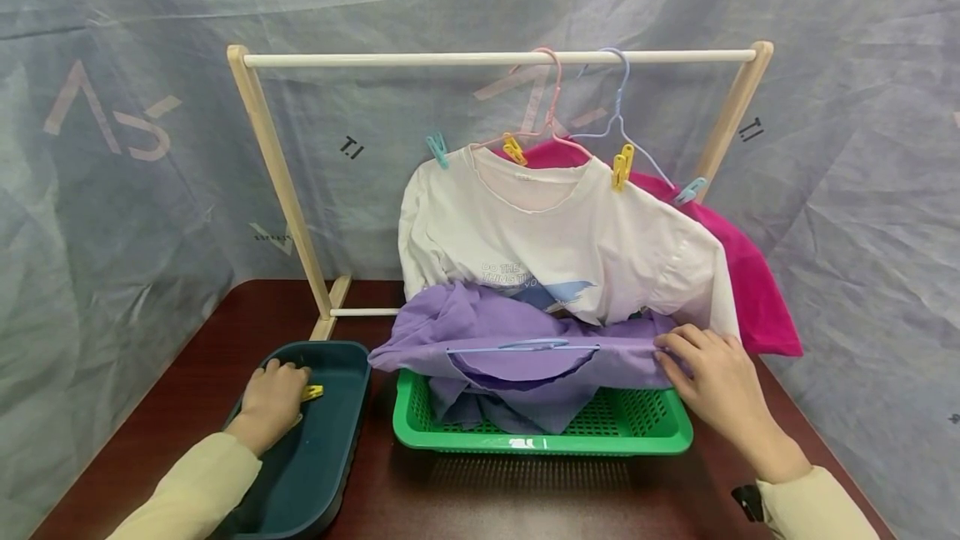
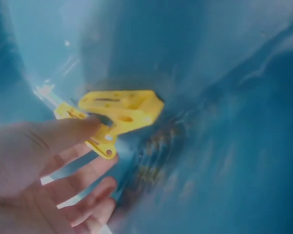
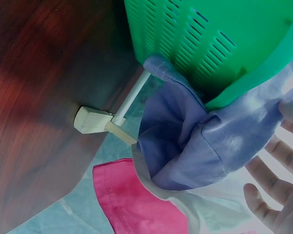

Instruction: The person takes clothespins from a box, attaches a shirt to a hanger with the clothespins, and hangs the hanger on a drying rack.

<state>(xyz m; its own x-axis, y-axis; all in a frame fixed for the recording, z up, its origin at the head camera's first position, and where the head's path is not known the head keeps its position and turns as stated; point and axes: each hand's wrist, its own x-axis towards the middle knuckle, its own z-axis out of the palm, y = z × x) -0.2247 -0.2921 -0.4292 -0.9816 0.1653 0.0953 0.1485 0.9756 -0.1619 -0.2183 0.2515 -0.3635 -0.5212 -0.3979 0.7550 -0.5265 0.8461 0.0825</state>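
In the dark teal tray [image 1: 322,440], my left hand [image 1: 272,398] pinches a yellow clothespin [image 2: 124,109] between thumb and index finger; its other fingers are spread loosely. My right hand [image 1: 712,377] grips the shoulder edge of a purple shirt [image 1: 517,365], thumb on one side and fingers at the edge. A light blue hanger [image 1: 525,347] shows across that shirt's neck opening. The purple cloth lies bunched over the green basket [image 1: 540,442], part of it inside. Right behind it hangs a white shirt [image 1: 540,232] on a pink hanger [image 1: 553,107].
A rack with a white rod [image 1: 405,60] and wooden legs stands at the back. A magenta shirt [image 1: 757,298] hangs behind the white one on a blue hanger [image 1: 618,94]. Yellow clothespins [image 1: 621,168] and blue clothespins [image 1: 437,150] sit on the hung shirts' shoulders.
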